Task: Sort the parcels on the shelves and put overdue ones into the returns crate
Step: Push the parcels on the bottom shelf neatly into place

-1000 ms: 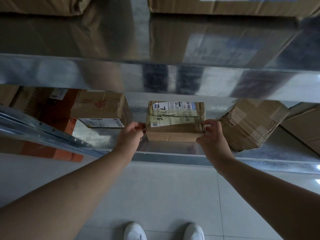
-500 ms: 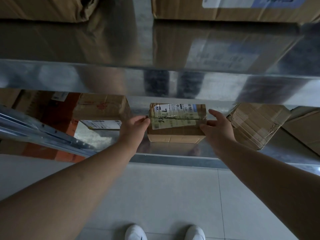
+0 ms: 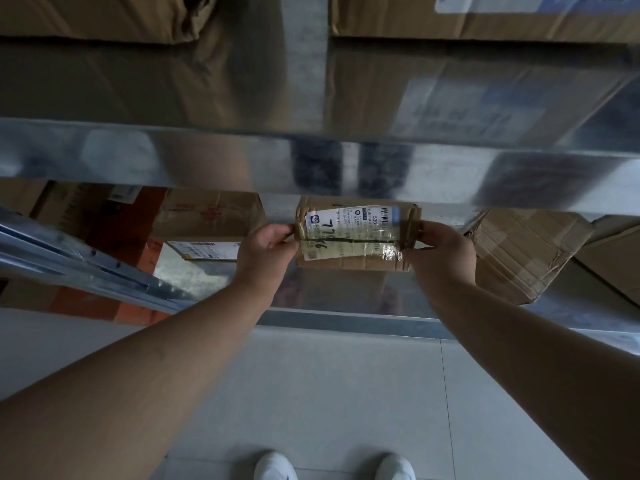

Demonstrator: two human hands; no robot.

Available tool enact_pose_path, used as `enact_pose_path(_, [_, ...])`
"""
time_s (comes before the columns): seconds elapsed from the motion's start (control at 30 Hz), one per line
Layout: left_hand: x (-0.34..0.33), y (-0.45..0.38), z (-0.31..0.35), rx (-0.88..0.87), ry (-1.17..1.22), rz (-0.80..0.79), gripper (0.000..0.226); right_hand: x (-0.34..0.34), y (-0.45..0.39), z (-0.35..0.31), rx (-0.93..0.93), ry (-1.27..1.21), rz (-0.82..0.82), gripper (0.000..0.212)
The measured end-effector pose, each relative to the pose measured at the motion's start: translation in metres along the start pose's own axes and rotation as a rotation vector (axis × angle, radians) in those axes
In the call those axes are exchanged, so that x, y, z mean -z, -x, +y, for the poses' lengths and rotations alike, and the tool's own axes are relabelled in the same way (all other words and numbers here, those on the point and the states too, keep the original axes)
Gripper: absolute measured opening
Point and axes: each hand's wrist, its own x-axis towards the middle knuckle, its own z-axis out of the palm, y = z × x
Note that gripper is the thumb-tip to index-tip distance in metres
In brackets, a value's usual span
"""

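A small taped cardboard parcel [image 3: 356, 233] with a white shipping label and handwritten digits sits on the lower metal shelf [image 3: 346, 292], under the edge of the shelf above. My left hand [image 3: 265, 251] grips its left end with thumb and fingers curled on the edge. Its right end is held by my right hand [image 3: 441, 251]. No crate is in view.
A labelled box [image 3: 207, 223] stands left of the parcel, and a crumpled taped box [image 3: 526, 251] lies tilted to its right. The upper shelf [image 3: 311, 157] carries large cartons [image 3: 485, 19]. An orange box [image 3: 117, 237] sits at left. Tiled floor and my white shoes are below.
The parcel has slid farther back on the lower shelf, its far edge now under the upper shelf. Both hands went with it; my right hand closed on its end again.
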Motion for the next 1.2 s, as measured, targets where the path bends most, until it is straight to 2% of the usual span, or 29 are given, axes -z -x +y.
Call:
enact_pose_path(0.17, [0.000,0.000,-0.013,0.012,-0.122,0.000,0.030,-0.007,0.004,0.013,-0.052,-0.020,-0.006,0.036])
enact_pose_path(0.37, [-0.005,0.000,-0.019,0.031,-0.084,-0.044,0.028,-0.012,0.008,0.026,-0.088,-0.049,-0.040,0.045])
enact_pose_path(0.63, [-0.006,0.006,-0.038,0.141,-0.051,-0.098,0.035,-0.017,0.019,0.035,-0.178,-0.200,-0.269,0.045])
enact_pose_path(0.8, [-0.009,0.007,-0.034,0.178,-0.062,-0.061,0.032,-0.014,0.018,0.036,-0.173,-0.104,-0.315,0.048])
enact_pose_path(0.9, [-0.010,0.008,-0.018,0.105,-0.191,0.112,0.039,-0.002,0.018,0.030,-0.086,0.001,-0.228,0.061])
enact_pose_path(1.0, [-0.022,0.011,0.004,-0.118,-0.281,0.261,0.040,0.020,0.018,0.020,0.129,0.017,-0.061,0.048])
enact_pose_path(1.1, [-0.048,0.017,0.024,-0.338,-0.319,0.326,0.039,0.044,0.004,0.020,0.221,0.058,0.110,0.035])
enact_pose_path(1.2, [-0.091,0.038,0.041,-0.445,-0.279,0.261,0.032,0.078,-0.018,0.029,0.141,0.099,0.226,0.036])
